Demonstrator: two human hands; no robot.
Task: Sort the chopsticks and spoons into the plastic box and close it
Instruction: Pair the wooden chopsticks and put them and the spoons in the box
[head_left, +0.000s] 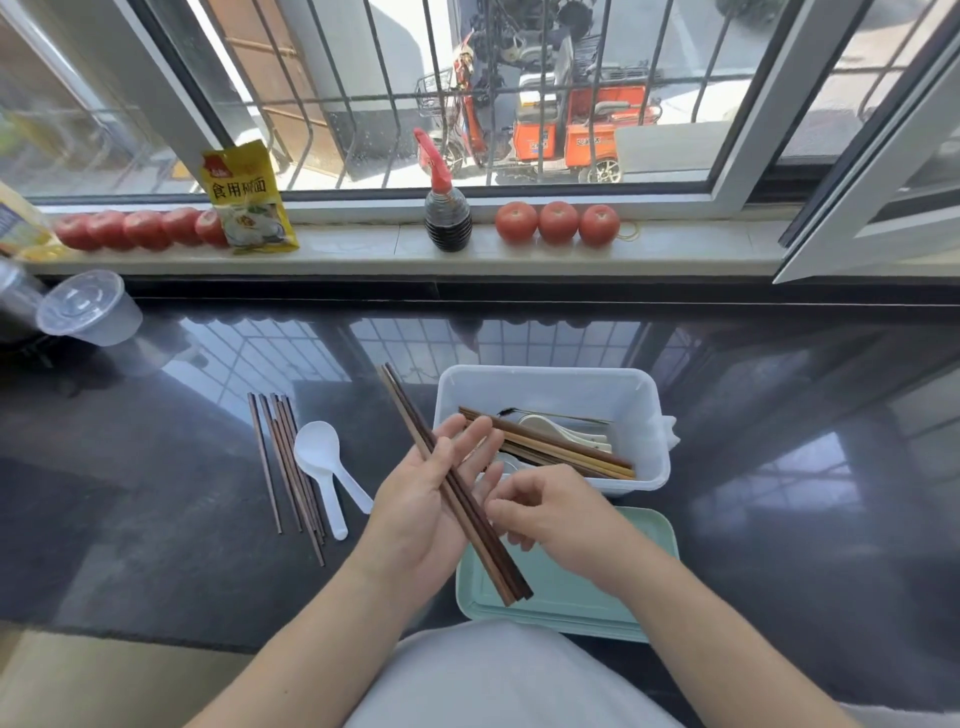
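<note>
Chopsticks (457, 486) across left hand's (423, 499) relaxed fingers (470, 434); right hand's (550, 512) fingers curled, empty.

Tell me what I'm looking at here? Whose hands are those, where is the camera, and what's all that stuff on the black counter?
There is no machine here, just a person tidying up. The single picture comes from a camera worn on the person's head, looking forward and down, so you see their own two arms.

The left hand lies palm up with a bundle of dark wooden chopsticks resting across it. The right hand has curled fingers beside the bundle; whether it touches the sticks is hard to tell.

On the shiny black counter sits a white plastic box, already holding some chopsticks and pale spoons. Its pale green lid lies flat in front of it, so the box is not closed.

To the left, more loose chopsticks and two white plastic spoons wait on the counter.
</note>
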